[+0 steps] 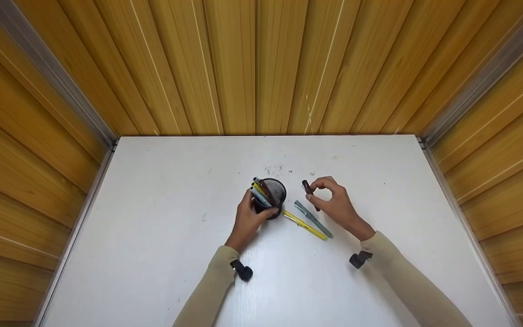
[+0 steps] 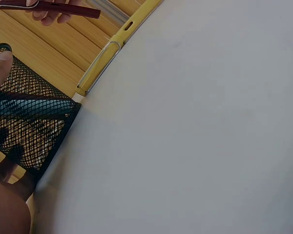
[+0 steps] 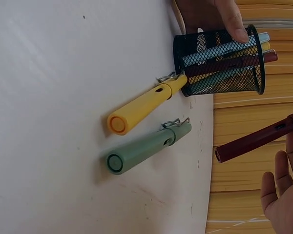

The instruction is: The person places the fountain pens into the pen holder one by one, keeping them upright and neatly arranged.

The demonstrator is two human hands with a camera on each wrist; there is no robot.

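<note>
Dark red pen point(image 1: 309, 191) pinched in right hand point(image 1: 336, 205) above mid-desk; left hand point(image 1: 249, 218) grips mesh pen cup point(image 1: 274, 196), which a knock could tip.

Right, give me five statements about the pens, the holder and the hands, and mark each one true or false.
1. The right hand holds a dark red pen. True.
2. The left hand rests flat on the table, away from the holder. False: it grips the black mesh pen holder.
3. A yellow pen and a green pen lie on the table beside the holder. True.
4. The holder is empty. False: several pens stand in it.
5. The dark red pen lies on the table. False: it is held up off the table in the right hand.
</note>
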